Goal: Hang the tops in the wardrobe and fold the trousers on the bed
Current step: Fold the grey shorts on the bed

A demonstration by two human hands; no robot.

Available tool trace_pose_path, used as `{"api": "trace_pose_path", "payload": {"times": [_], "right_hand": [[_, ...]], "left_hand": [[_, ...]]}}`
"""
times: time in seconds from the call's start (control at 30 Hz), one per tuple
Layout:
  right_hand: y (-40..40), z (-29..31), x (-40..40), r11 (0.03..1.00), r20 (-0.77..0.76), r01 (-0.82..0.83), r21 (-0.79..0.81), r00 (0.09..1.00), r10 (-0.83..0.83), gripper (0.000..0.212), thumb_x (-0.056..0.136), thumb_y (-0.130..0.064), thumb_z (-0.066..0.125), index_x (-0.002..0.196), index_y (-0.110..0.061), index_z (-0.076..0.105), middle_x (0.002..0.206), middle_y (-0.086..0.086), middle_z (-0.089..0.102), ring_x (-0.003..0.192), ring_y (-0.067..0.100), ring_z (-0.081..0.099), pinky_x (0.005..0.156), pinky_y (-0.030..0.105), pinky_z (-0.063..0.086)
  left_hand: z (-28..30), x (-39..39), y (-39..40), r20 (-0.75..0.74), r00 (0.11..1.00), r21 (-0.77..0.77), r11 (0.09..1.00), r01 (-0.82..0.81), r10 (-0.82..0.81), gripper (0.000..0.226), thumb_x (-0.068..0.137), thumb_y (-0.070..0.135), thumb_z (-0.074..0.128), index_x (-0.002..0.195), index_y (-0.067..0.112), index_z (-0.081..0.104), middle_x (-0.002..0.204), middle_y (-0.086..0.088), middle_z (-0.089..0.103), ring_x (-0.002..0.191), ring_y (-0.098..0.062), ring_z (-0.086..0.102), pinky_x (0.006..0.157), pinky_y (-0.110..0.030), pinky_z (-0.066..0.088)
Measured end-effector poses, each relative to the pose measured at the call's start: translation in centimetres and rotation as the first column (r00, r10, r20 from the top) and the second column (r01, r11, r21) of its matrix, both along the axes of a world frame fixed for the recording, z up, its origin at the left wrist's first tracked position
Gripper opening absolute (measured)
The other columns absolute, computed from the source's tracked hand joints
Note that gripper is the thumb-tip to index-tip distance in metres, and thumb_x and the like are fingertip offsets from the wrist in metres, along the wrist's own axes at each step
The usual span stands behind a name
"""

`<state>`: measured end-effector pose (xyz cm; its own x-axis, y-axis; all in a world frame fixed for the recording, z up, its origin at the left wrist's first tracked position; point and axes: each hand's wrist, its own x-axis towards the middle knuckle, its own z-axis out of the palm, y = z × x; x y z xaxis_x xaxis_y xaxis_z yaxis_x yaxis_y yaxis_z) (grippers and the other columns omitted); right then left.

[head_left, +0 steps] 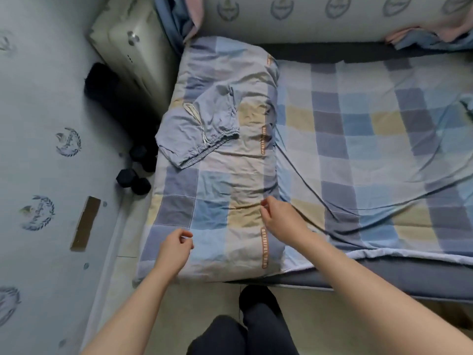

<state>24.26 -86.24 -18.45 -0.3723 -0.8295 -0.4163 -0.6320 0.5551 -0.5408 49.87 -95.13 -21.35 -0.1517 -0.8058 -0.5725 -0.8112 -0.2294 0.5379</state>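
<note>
- My left hand and right hand hover over the checked quilt, fingers loosely curled, holding nothing.
- The folded blue trousers lie on the quilt's far end, on the bed.

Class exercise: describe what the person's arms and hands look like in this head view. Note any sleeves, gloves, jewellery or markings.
Both forearms are bare up to the frame edge, with no sleeves visible. The left hand and right hand wear no gloves, and no rings, watch or markings can be made out.
</note>
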Motion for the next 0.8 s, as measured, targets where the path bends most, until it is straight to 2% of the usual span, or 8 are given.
{"api": "trace_pose_path", "payload": {"times": [0.13, 0.27, 0.4, 0.53, 0.6, 0.7, 0.77, 0.8], "right_hand": [[-7.1, -3.4, -4.3, 0.976, -0.011, -0.169, 0.135, 0.985, 0.172, 0.025, 0.097, -0.028, 0.04, 0.105, -0.008, 0.052, 0.101, 0.017, 0.064, 0.09, 0.034, 0.058, 0.074, 0.039, 0.049], [-14.3, -7.4, -7.7, 0.96, -0.064, -0.212, 0.183, 0.972, 0.227, 0.029, 0.097, -0.027, 0.041, 0.111, -0.005, 0.054, 0.109, 0.019, 0.062, 0.098, 0.035, 0.057, 0.081, 0.04, 0.049], [-20.9, -12.9, -10.3, 0.959, -0.147, -0.229, 0.168, 0.956, 0.254, 0.03, 0.095, -0.024, 0.043, 0.111, -0.002, 0.056, 0.114, 0.02, 0.06, 0.103, 0.036, 0.055, 0.085, 0.039, 0.049], [-27.9, -19.5, -11.4, 0.96, -0.17, -0.228, 0.165, 0.952, 0.256, 0.027, 0.093, -0.022, 0.046, 0.1, 0.001, 0.06, 0.102, 0.022, 0.063, 0.1, 0.038, 0.058, 0.076, 0.036, 0.047], [-31.4, -22.5, -11.4, 0.956, -0.151, -0.236, 0.174, 0.953, 0.263, 0.03, 0.094, -0.023, 0.048, 0.103, 0.003, 0.061, 0.105, 0.024, 0.063, 0.104, 0.039, 0.058, 0.079, 0.037, 0.046], [-36.1, -26.8, -11.2, 0.969, -0.111, -0.188, 0.161, 0.972, 0.207, 0.039, 0.097, -0.026, 0.049, 0.117, 0.006, 0.056, 0.121, 0.024, 0.059, 0.111, 0.037, 0.055, 0.09, 0.038, 0.045], [-38.6, -28.9, -11.7, 0.99, -0.01, -0.057, 0.126, 0.998, 0.059, 0.035, 0.097, -0.028, 0.049, 0.111, 0.004, 0.055, 0.11, 0.017, 0.06, 0.102, 0.03, 0.056, 0.085, 0.036, 0.045], [-40.0, -30.6, -11.9, 0.991, 0.114, 0.052, 0.126, 0.991, -0.066, 0.03, 0.097, -0.029, 0.049, 0.107, -0.001, 0.054, 0.099, 0.013, 0.056, 0.093, 0.026, 0.054, 0.079, 0.035, 0.045]], "left_hand": [[-2.6, -2.3, -6.0, 0.118, 0.991, -0.049, 0.997, 0.067, -0.061, 0.013, 0.092, 0.013, 0.051, 0.097, 0.017, 0.063, 0.083, -0.001, 0.064, 0.084, -0.026, 0.061, 0.066, -0.033, 0.044], [-6.1, -4.2, -12.9, 0.225, 0.961, -0.107, 0.976, 0.19, -0.163, 0.016, 0.091, 0.016, 0.053, 0.103, 0.014, 0.063, 0.1, -0.006, 0.065, 0.096, -0.029, 0.059, 0.078, -0.035, 0.046], [-12.1, -6.0, -18.9, 0.341, 0.891, -0.166, 0.913, 0.372, -0.301, 0.026, 0.092, 0.019, 0.056, 0.116, 0.009, 0.06, 0.12, -0.013, 0.056, 0.114, -0.033, 0.052, 0.095, -0.039, 0.042], [-18.9, -6.7, -24.3, 0.414, 0.85, -0.187, 0.883, 0.43, -0.326, 0.033, 0.093, 0.024, 0.054, 0.124, 0.012, 0.053, 0.131, -0.008, 0.047, 0.12, -0.03, 0.043, 0.097, -0.042, 0.041], [-22.2, -6.8, -27.3, 0.433, 0.845, -0.2, 0.88, 0.43, -0.314, 0.038, 0.092, 0.024, 0.055, 0.128, 0.013, 0.05, 0.135, -0.006, 0.044, 0.123, -0.03, 0.04, 0.098, -0.043, 0.041], [-27.1, -6.6, -31.7, 0.478, 0.828, -0.232, 0.867, 0.441, -0.293, 0.052, 0.089, 0.021, 0.057, 0.137, 0.013, 0.041, 0.148, -0.007, 0.034, 0.134, -0.03, 0.032, 0.105, -0.046, 0.034], [-29.4, -6.6, -34.4, 0.478, 0.846, -0.286, 0.869, 0.405, -0.237, 0.059, 0.089, 0.02, 0.057, 0.143, 0.016, 0.035, 0.157, -0.007, 0.023, 0.143, -0.03, 0.02, 0.112, -0.047, 0.026], [-31.4, -6.6, -35.9, 0.461, 0.864, -0.319, 0.871, 0.374, -0.202, 0.061, 0.09, 0.021, 0.056, 0.146, 0.017, 0.032, 0.16, -0.007, 0.018, 0.146, -0.031, 0.015, 0.114, -0.047, 0.022]]}}
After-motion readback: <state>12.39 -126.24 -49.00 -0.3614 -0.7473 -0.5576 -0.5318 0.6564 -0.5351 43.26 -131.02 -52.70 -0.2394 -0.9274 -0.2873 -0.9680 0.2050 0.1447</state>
